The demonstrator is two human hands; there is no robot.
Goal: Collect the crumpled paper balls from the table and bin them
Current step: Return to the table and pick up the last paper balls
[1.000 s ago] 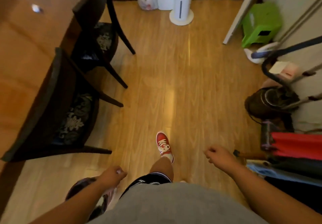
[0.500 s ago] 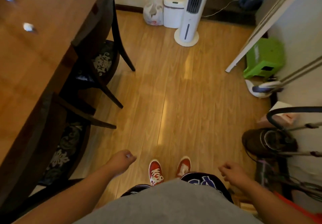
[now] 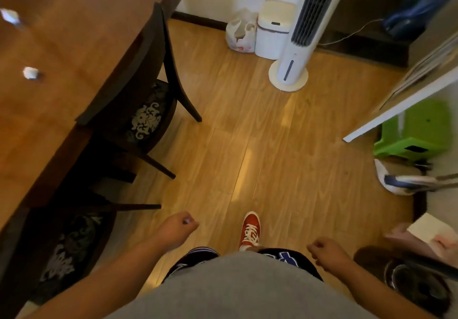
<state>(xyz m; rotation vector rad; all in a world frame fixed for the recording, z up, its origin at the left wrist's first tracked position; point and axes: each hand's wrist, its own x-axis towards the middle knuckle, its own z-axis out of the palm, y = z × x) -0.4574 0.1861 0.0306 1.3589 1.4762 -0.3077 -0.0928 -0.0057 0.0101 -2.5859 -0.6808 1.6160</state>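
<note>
Two white crumpled paper balls lie on the brown wooden table point(image 3: 74, 35) at the left: one point(image 3: 31, 73) near the middle, another point(image 3: 10, 17) further back at the frame's edge. A white lidded bin point(image 3: 272, 31) stands on the floor against the far wall. My left hand point(image 3: 177, 229) hangs over the floor beside the table, curled into a fist, with a pale bit of paper showing between thumb and fingers. My right hand point(image 3: 324, 251) is low on the right, fingers closed, and nothing shows in it.
Two dark chairs point(image 3: 146, 110) point(image 3: 69, 249) are tucked under the table's right side. A white tower fan point(image 3: 297, 53) stands just right of the bin and a plastic bag point(image 3: 239, 33) just left. A green stool point(image 3: 416, 132), a vacuum point(image 3: 409, 281) and clutter line the right wall.
I have walked forward along the table; the bin and fan are now nearer and larger. Both fists stay closed and swing with my steps; the right foot is now in front.
</note>
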